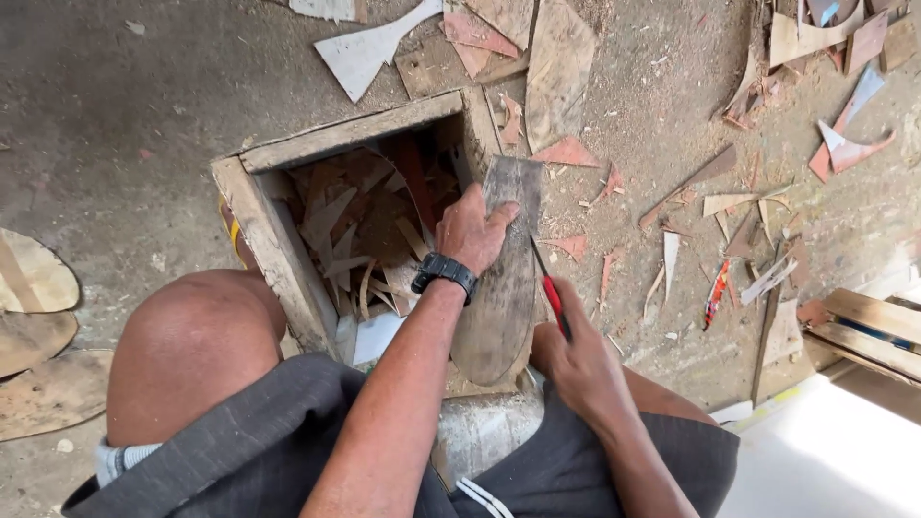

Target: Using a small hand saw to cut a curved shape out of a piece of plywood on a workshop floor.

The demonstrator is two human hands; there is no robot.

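My left hand [472, 230], with a black watch on the wrist, presses down on the far end of a long, rounded grey wooden board [501, 288]. The board lies across the edge of a wooden crate [273, 245]. My right hand [574, 360] grips a thin red-handled tool [550, 288], a pencil or blade, whose tip rests against the board's right edge. Both my knees frame the crate, the left knee bare at the lower left.
The crate holds several thin wood offcuts [360, 230]. More scraps and shavings [729, 206] litter the dusty ground to the right and at the top. Rounded wooden pieces [38, 326] lie at the left edge. A slatted wooden pallet [873, 321] sits at the right.
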